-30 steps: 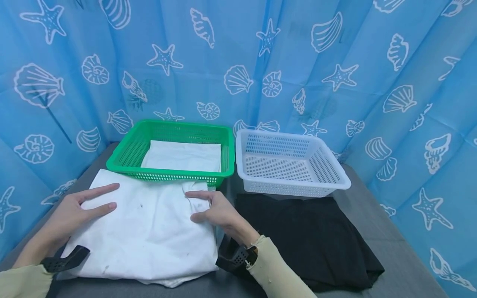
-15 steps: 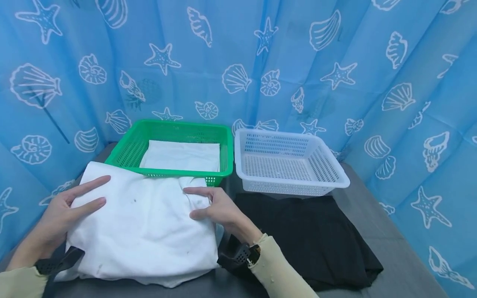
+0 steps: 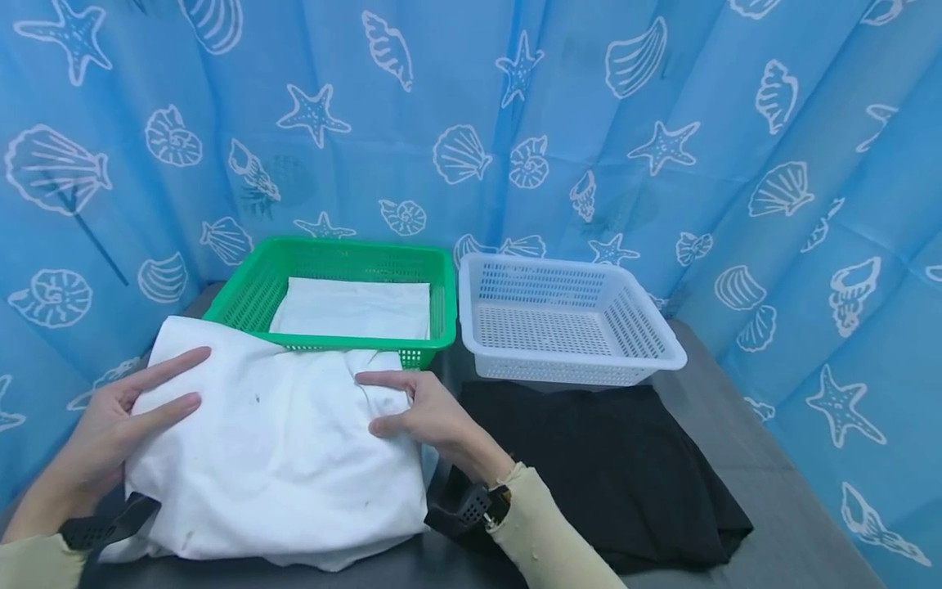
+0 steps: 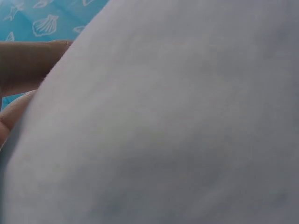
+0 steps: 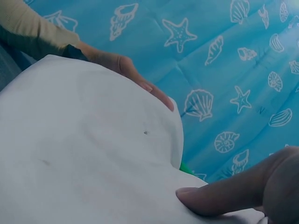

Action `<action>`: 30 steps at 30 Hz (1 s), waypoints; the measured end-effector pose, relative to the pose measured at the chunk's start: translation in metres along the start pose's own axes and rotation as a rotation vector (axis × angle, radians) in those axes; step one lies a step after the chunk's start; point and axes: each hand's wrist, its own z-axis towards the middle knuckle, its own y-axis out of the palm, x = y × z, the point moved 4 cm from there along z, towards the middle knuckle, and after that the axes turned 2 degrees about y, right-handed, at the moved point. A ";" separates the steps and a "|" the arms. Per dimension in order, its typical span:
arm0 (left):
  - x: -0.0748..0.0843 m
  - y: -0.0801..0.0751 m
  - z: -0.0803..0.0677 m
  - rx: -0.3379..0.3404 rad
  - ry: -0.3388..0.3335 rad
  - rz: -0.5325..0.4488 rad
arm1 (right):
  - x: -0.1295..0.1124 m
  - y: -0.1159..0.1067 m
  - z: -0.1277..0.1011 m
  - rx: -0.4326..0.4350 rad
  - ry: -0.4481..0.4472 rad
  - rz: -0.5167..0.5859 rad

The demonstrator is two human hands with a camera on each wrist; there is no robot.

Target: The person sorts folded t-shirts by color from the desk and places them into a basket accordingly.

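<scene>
White cloth (image 3: 280,458) lies on grey table (image 3: 795,540), blue seashell curtain (image 3: 662,123) behind.

Lighting is bright, even and diffuse, with only faint shadows. The head view bends at its edges. The left wrist view is blurred, filled by white cloth (image 4: 177,121).

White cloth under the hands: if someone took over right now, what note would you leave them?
Left hand: fingers straight, at the left edge of the folded white cloth, seemingly lifting it.
Right hand: fingers flat on the cloth's right edge.
The cloth's far edge overlaps the green basket rim.
Done: one folded white cloth lies in the green basket.
Left: this white cloth is not in a basket; the black cloth lies on the table; the white basket holds nothing.
</scene>
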 end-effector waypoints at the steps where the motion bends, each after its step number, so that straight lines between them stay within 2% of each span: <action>1: 0.000 0.000 0.000 -0.001 -0.001 0.001 | 0.000 0.001 0.000 0.004 0.000 0.001; 8: -0.002 0.001 -0.002 -0.036 -0.012 0.014 | 0.004 0.012 0.002 0.024 0.031 -0.032; 14: 0.004 0.004 -0.001 -0.022 0.004 -0.021 | -0.001 0.009 -0.002 0.036 0.031 -0.042; 17: 0.009 0.006 0.000 -0.006 0.006 -0.124 | -0.008 0.003 -0.005 0.022 0.004 -0.041; 21: 0.014 0.006 0.000 -0.021 0.032 -0.196 | -0.016 -0.003 -0.010 -0.013 -0.049 -0.041; 24: 0.017 0.008 -0.001 -0.044 0.040 -0.178 | -0.021 -0.006 -0.015 -0.036 -0.087 -0.053; 29: 0.033 0.012 0.003 -0.020 0.036 -0.214 | -0.033 -0.020 -0.021 -0.018 -0.164 -0.092; 30: 0.037 0.012 0.004 -0.014 0.044 -0.193 | -0.036 -0.023 -0.023 -0.005 -0.178 -0.110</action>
